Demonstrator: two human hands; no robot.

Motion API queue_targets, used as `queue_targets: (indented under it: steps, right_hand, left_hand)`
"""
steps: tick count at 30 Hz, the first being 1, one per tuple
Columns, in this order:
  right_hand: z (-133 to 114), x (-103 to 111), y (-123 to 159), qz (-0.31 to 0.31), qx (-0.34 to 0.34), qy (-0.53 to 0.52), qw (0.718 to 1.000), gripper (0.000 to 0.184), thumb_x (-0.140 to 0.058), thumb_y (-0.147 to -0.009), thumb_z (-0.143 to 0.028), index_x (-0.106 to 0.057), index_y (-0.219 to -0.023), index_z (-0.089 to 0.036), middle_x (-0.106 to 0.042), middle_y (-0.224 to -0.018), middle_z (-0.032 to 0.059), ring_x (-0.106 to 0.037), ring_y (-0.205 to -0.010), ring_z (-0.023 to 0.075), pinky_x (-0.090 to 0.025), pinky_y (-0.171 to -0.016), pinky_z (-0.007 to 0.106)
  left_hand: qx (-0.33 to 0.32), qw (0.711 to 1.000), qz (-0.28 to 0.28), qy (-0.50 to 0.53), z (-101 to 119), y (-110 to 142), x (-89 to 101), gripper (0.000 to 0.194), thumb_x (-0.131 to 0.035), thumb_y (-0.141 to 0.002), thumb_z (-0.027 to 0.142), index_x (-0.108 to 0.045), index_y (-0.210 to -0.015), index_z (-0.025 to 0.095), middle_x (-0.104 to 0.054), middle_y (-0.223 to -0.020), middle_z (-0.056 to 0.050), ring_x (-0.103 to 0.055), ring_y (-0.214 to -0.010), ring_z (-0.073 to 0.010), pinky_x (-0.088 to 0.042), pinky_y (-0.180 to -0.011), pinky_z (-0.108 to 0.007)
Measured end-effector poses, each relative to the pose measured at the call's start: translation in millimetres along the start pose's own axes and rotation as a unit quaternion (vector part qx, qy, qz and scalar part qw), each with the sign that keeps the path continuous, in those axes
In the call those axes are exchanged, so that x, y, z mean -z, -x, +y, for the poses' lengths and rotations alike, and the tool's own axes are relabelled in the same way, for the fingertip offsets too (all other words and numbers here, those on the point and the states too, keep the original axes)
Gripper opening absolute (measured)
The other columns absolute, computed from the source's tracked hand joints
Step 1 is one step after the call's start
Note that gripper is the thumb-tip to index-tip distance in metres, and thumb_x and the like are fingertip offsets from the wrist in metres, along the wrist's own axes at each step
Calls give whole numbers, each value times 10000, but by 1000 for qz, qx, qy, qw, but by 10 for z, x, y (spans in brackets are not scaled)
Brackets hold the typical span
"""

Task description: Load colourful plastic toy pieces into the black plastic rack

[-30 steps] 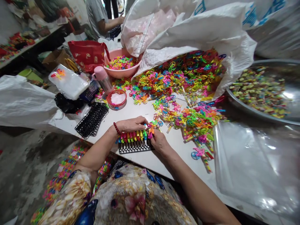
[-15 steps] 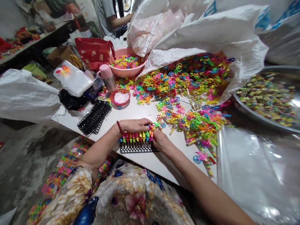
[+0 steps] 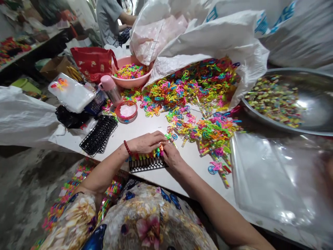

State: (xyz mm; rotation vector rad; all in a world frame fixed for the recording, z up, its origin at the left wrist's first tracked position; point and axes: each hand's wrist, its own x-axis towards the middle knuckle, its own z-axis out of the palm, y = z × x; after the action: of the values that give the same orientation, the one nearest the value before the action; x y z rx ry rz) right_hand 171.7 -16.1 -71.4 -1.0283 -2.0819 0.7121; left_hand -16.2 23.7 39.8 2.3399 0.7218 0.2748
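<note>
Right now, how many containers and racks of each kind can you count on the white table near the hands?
Black grid racks: 2, one under the hands, one lying spare
Pink basins: 1
Small red baskets: 1
Pink-lidded bottles: 1
Large metal pans: 1
Total: 6

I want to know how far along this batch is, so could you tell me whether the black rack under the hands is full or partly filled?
Partly filled. The rack has coloured pieces along its far rows only; the near rows are bare.

black rack [image 3: 145, 166], upright colourful pieces [image 3: 145, 156]
</note>
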Motion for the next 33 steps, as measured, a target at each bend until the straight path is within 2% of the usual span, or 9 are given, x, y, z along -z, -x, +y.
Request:
queue_targets:
  steps: [3,6,11,14,16,20,25,29,33]
  right_hand:
    - [-2,-60,26,21,4,1,1000,211,-411,-930,-148,-600,-1019,-181,-611,-1061,137,-581,-984,249,-517,-886,425]
    - [14,-97,31,19,19,9,1000,233,-408,-930,-149,-589,-1073,-175,-588,-1124,152,-570,-1017,261,-518,-889,443]
    - [-2,-91,36,7,14,12,1000,193,-418,-925,-139,-591,-1000,-178,-603,-1038,132,-578,-952,245,-526,-872,433]
    - [-74,13,52,12,6,-11,1000,178,-445,-931,-146,-592,-1023,-189,-616,-1053,117,-588,-981,230,-527,-891,409]
    - [-113,139,61,42,-2,-13,999,188,-478,-936,-172,-583,-1089,-200,-624,-1052,103,-593,-993,228,-528,-895,403]
    - [-88,429,55,109,-47,73,990,171,-495,-951,-222,-588,-1094,-215,-622,-1037,106,-595,-998,252,-523,-899,426]
    - [-20,570,69,84,-85,125,985,145,-476,-963,-252,-603,-1025,-220,-624,-1003,103,-621,-896,245,-546,-817,402]
    - [-82,505,106,57,-84,132,986,165,-470,-963,-220,-605,-1058,-206,-642,-1031,105,-634,-947,249,-536,-856,393]
    - [-191,401,108,20,-79,127,989,146,-468,-969,-209,-602,-1025,-195,-633,-1025,105,-625,-988,243,-521,-888,377]
  left_hand:
    - [33,999,-16,-1,-21,2,-4,292,-402,-997,288,-516,-1249,195,-524,-1396,-126,-513,-1297,-212,-411,-1095,-382]
    - [71,997,-43,-4,-24,4,-20,264,-390,-1003,313,-483,-1223,201,-595,-1294,-113,-608,-1143,-218,-474,-997,-391]
    - [46,997,-29,-52,10,-1,-41,265,-368,-1011,331,-469,-1206,183,-564,-1288,-133,-619,-1074,-217,-483,-952,-375]
    - [29,997,-25,-71,11,-1,-39,305,-326,-1023,351,-489,-1216,179,-548,-1298,-134,-606,-1092,-223,-468,-983,-385]
    - [26,998,-15,-47,-7,5,-31,329,-314,-1027,362,-490,-1244,188,-559,-1290,-123,-592,-1136,-217,-459,-1008,-373]
    - [35,999,13,10,-60,24,1,362,-321,-1024,366,-488,-1285,179,-593,-1266,-122,-579,-1174,-207,-453,-1035,-361]
    - [51,996,68,-10,-30,65,62,358,-332,-1023,352,-516,-1274,174,-613,-1254,-124,-584,-1174,-207,-454,-1047,-370]
    - [52,989,85,-112,142,165,73,326,-389,-1013,343,-535,-1248,171,-614,-1247,-135,-595,-1154,-229,-477,-1016,-404]
    - [82,967,102,-217,365,305,-49,342,-443,-993,330,-519,-1277,155,-567,-1321,-166,-563,-1214,-265,-471,-1020,-446]
